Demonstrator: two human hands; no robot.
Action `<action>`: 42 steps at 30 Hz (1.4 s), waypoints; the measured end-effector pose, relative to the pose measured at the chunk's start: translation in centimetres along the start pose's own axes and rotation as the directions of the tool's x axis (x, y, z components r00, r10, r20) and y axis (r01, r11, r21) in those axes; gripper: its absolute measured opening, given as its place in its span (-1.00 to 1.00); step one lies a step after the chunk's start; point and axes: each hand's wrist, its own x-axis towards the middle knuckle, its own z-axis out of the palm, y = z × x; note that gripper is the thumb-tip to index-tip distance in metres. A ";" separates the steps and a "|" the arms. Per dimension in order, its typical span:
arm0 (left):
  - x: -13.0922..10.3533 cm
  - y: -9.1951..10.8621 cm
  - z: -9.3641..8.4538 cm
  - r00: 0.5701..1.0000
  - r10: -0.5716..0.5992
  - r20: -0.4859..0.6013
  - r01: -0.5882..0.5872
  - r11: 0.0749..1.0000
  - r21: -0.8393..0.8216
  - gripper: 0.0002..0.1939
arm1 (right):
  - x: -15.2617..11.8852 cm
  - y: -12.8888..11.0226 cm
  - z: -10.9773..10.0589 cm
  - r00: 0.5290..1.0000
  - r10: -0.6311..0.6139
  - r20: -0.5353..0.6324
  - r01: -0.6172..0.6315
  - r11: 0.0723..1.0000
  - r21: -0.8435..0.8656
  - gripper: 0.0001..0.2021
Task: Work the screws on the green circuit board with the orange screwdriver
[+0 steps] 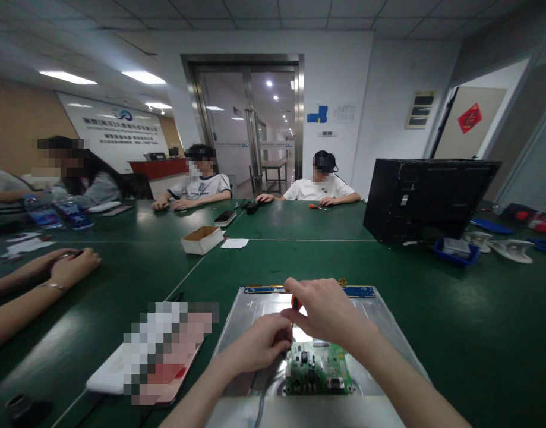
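Note:
My right hand (328, 306) is closed around the red-and-black handle of a screwdriver (296, 302), held upright with its shaft pointing down. Beside the shaft, my left hand (266, 342) has its fingers pinched at the upper left corner of a green circuit board (317, 368). What those fingertips grip is hidden. The board lies on the silver metal back of a flat display panel (384, 321) in front of me. A narrow blue circuit strip (362, 291) runs along the panel's far edge. A grey cable (261, 404) passes beneath my left forearm.
Left of the panel lie a white object (107, 368) and a pink phone-like slab (166, 380), partly pixelated. A small open box (202, 239) stands farther back. At right are a black monitor housing (428, 199) and a blue tray (455, 252). Another person's hands (72, 267) rest at left; others sit opposite.

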 end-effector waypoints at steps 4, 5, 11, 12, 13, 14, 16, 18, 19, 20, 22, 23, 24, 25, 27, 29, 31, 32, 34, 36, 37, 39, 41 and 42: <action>0.2 -0.1 -0.1 0.999 0.034 0.013 -0.034 0.999 -0.019 -0.89 | 0.0 0.0 0.0 1.000 -0.018 0.011 0.017 0.999 0.044 -0.83; 0.2 -0.2 0.0 0.999 0.048 0.014 -0.047 0.998 -0.029 -0.89 | 0.0 -0.1 0.0 1.000 -0.029 0.007 0.028 0.998 0.056 -0.79; 0.2 -0.8 0.3 0.999 0.034 0.015 -0.034 0.999 -0.025 -0.88 | 0.0 -0.3 -0.2 1.000 -0.019 0.005 0.019 0.999 0.048 -0.79; 0.2 -0.8 0.3 1.000 0.027 0.015 -0.027 0.999 -0.018 -0.88 | 0.0 -0.3 -0.1 1.000 -0.012 0.007 0.012 0.999 0.044 -0.80; 0.2 -0.7 0.2 1.000 0.023 0.015 -0.023 1.000 -0.013 -0.88 | 0.0 -0.2 -0.1 1.000 -0.007 0.008 0.007 0.999 0.041 -0.82; 0.2 -0.7 0.2 1.000 0.021 0.015 -0.021 1.000 -0.012 -0.87 | 0.1 -0.2 -0.1 1.000 -0.004 0.007 0.004 0.999 0.038 -0.83; 0.1 -0.5 0.1 1.000 0.023 0.015 -0.022 1.000 -0.013 -0.86 | 0.1 -0.2 0.0 1.000 -0.003 -0.001 0.003 0.999 0.032 -0.84; 0.1 -0.4 0.1 1.000 0.025 0.015 -0.024 1.000 -0.016 -0.85 | 0.1 -0.1 0.0 1.000 -0.006 -0.010 0.006 1.000 0.027 -0.84; 0.1 -0.4 0.1 1.000 0.025 0.015 -0.024 1.000 -0.016 -0.85 | 0.1 -0.2 0.1 1.000 -0.006 -0.013 0.007 1.000 0.024 -0.84; 0.1 -0.5 0.1 1.000 0.025 0.015 -0.024 1.000 -0.015 -0.85 | 0.1 -0.2 0.1 1.000 -0.006 -0.015 0.007 1.000 0.023 -0.84; 0.1 -0.6 0.2 1.000 0.024 0.015 -0.024 1.000 -0.017 -0.86 | 0.1 -0.1 0.2 1.000 -0.013 -0.017 0.014 1.000 0.028 -0.83; 0.1 -0.6 0.2 1.000 0.023 0.011 -0.023 1.000 -0.019 -0.86 | 0.1 -0.1 0.2 1.000 -0.020 -0.019 0.020 0.999 0.033 -0.82; 0.1 -0.7 0.3 1.000 0.021 0.005 -0.021 1.000 -0.020 -0.86 | 0.1 -0.1 0.2 0.999 -0.029 -0.021 0.030 0.999 0.040 -0.79; 0.1 -0.7 0.3 1.000 0.020 0.000 -0.020 1.000 -0.022 -0.87 | 0.1 -0.1 0.2 0.999 -0.040 -0.024 0.041 0.998 0.049 -0.78; 0.1 -0.8 0.4 1.000 0.019 -0.007 -0.019 0.999 -0.027 -0.89 | 0.0 0.0 0.2 0.998 -0.054 -0.032 0.056 0.996 0.064 -0.75; 0.1 -0.7 0.4 1.000 0.019 -0.003 -0.020 0.999 -0.030 -0.89 | 0.0 0.0 0.1 0.998 -0.059 -0.036 0.061 0.996 0.072 -0.74; 0.1 -0.7 0.3 1.000 0.018 0.000 -0.018 0.999 -0.029 -0.88 | 0.0 0.0 0.1 0.998 -0.056 -0.037 0.059 0.995 0.075 -0.75; 0.1 -0.7 0.3 1.000 0.017 0.000 -0.017 1.000 -0.027 -0.87 | 0.0 0.0 0.1 0.998 -0.053 -0.036 0.056 0.996 0.076 -0.75; 0.1 -0.6 0.2 1.000 0.016 0.001 -0.016 1.000 -0.024 -0.86 | 0.0 0.0 0.2 0.998 -0.049 -0.035 0.052 0.996 0.075 -0.75; 0.0 -0.5 0.2 1.000 0.017 0.000 -0.017 1.000 -0.027 -0.87 | 0.0 0.0 0.3 0.998 -0.048 -0.035 0.050 0.996 0.070 -0.75; 0.0 -0.5 0.2 1.000 0.019 -0.002 -0.019 0.999 -0.031 -0.88 | -0.1 0.0 0.3 0.998 -0.050 -0.036 0.052 0.996 0.068 -0.75; 0.1 -0.5 0.2 1.000 0.025 -0.007 -0.025 0.999 -0.037 -0.88 | -0.1 0.0 0.3 0.998 -0.056 -0.039 0.058 0.996 0.068 -0.75; 0.1 -0.5 0.2 1.000 0.026 -0.008 -0.027 0.999 -0.034 -0.89 | -0.2 0.0 0.3 0.997 -0.063 -0.041 0.066 0.995 0.074 -0.73; 0.1 -0.6 0.2 1.000 0.027 -0.006 -0.027 0.999 -0.030 -0.89 | -0.2 0.0 0.2 0.997 -0.066 -0.041 0.069 0.995 0.078 -0.73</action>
